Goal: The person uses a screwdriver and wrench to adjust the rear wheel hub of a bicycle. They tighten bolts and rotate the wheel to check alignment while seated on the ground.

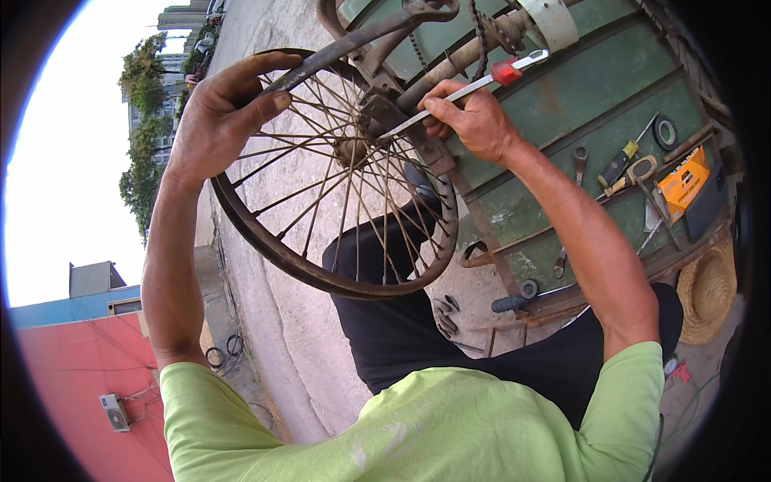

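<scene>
My left hand is closed on a dark metal bar of a frame, at the top of a rusty spoked wheel. My right hand grips a long, slim silver tool with a red piece near its upper end; its lower end reaches to beside the wheel hub. A rusty axle tube, a chain and a bracket lie just above and behind my right hand.
A green metal cart bed holds screwdrivers, wrenches, black tape and an orange package. A straw hat and dark gloves lie lower down. Cables lie by a pink wall at left.
</scene>
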